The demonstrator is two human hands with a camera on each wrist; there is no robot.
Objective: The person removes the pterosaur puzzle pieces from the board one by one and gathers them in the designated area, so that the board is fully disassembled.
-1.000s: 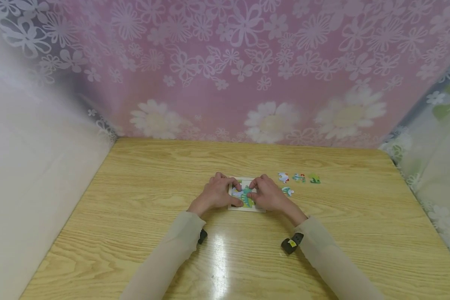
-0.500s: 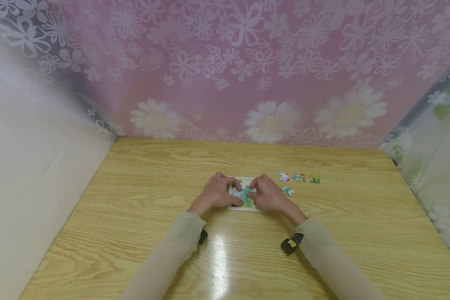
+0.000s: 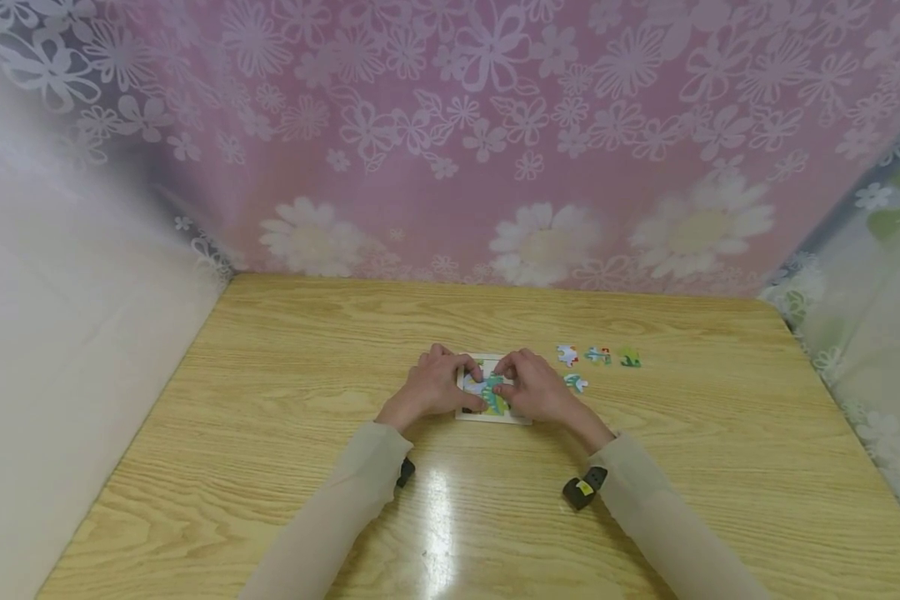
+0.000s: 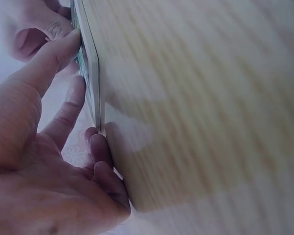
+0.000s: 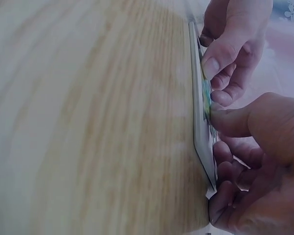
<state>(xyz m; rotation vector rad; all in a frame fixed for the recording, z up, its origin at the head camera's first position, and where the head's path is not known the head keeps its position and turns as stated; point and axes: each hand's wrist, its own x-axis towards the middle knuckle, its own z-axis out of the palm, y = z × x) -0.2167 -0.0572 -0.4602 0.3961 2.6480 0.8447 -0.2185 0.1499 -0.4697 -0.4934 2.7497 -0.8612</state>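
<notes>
A small white-framed jigsaw puzzle board [image 3: 495, 420] lies flat on the table between both hands. Several pieces in it make part of a teal dinosaur picture [image 3: 492, 398]. My left hand [image 3: 433, 387] spans the board's left side; in the left wrist view its thumb and forefinger press on the surface, other fingers bent by the edge. From the right, my right hand [image 3: 542, 392] pinches a teal-and-green puzzle piece [image 5: 207, 100] between thumb and forefinger, low on the board. The fingers partly cover this piece.
Loose puzzle pieces lie right of the board: a white one [image 3: 567, 355], a teal-and-red one [image 3: 598, 356], a green one [image 3: 629, 357], and a teal-and-white one [image 3: 576, 382] close to my right hand. A floral curtain [image 3: 435, 167] hangs behind the wooden table [image 3: 307, 358].
My right forefinger has shifted slightly left over the board. My left hand, the board and the loose pieces stay where they were.
</notes>
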